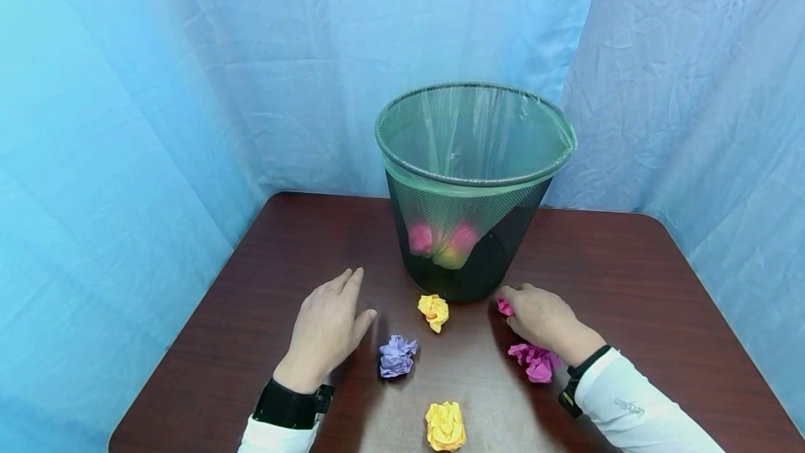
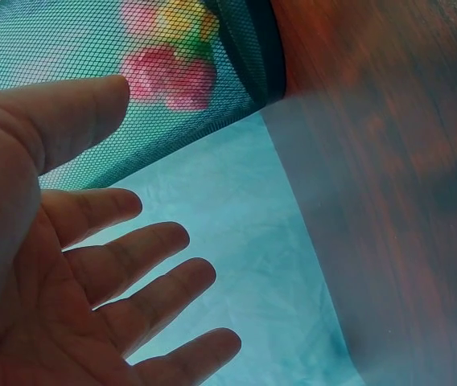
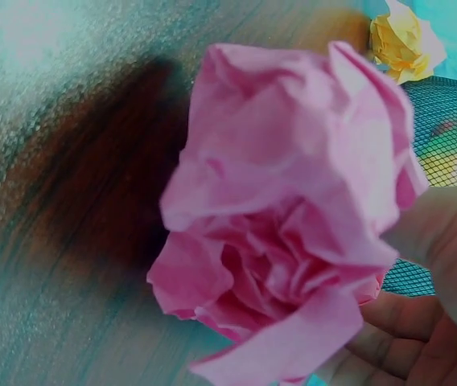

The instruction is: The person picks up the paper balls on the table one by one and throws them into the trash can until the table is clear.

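Note:
My right hand (image 1: 546,319) holds a small crumpled pink paper ball (image 1: 505,307) between thumb and fingers, close to the foot of the mesh bin. A second crumpled magenta paper ball (image 1: 536,362) lies below that wrist; in the right wrist view a large pink paper ball (image 3: 285,201) hides much of the hand. My left hand (image 1: 327,327) is held out with straight, spread fingers and an empty palm, left of a crumpled purple paper ball (image 1: 397,356). Yellow paper balls lie in front of the bin (image 1: 433,312) and at the near side of the table (image 1: 445,426).
The dark mesh waste bin (image 1: 474,182), lined with a green bag, stands at the back of the brown table (image 1: 314,229). Pink and yellow paper balls (image 1: 449,243) show through its mesh. Blue cloth (image 1: 302,75) hangs around the table.

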A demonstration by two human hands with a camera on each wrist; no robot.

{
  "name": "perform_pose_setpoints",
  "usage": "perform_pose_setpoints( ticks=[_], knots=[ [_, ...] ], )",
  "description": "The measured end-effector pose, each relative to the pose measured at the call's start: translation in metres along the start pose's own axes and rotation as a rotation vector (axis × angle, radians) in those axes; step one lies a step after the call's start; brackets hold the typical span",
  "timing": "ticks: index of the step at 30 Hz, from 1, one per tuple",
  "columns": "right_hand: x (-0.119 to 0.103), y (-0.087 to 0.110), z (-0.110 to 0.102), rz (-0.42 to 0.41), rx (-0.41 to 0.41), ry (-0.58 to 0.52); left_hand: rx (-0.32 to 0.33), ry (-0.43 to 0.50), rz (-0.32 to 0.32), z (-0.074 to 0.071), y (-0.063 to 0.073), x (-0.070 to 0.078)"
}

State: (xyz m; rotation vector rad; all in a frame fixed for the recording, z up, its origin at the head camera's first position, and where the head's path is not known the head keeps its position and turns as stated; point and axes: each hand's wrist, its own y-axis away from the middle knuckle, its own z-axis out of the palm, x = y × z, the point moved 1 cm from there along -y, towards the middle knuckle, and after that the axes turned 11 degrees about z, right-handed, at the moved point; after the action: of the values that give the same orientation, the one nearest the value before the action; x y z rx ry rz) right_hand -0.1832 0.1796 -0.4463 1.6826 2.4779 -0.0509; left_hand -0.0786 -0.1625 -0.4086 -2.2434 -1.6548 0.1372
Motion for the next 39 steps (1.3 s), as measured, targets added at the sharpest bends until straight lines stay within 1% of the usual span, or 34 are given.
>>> perform_pose_setpoints(
  ticks=[9, 15, 24, 32, 39],
  knots=[
    [-0.001, 0.0, -0.001, -0.034, 0.047, 0.033, -0.015, -0.001, -0.014, 0.001, 0.0, -0.001],
    [-0.002, 0.001, -0.002, -0.052, 0.067, 0.041, -0.001, -0.001, -0.01, 0.0, 0.0, -0.001],
    [-0.003, 0.0, -0.008, -0.039, 0.069, 0.042, 0.006, -0.006, -0.006, -0.001, 0.0, -0.001],
    [-0.001, -0.002, -0.019, -0.001, 0.042, -0.014, 0.011, -0.008, -0.002, -0.003, 0.0, -0.002],
    [0.0, -0.003, -0.027, 0.003, 0.049, -0.018, 0.013, -0.011, 0.002, -0.006, 0.001, -0.004]
  ],
)
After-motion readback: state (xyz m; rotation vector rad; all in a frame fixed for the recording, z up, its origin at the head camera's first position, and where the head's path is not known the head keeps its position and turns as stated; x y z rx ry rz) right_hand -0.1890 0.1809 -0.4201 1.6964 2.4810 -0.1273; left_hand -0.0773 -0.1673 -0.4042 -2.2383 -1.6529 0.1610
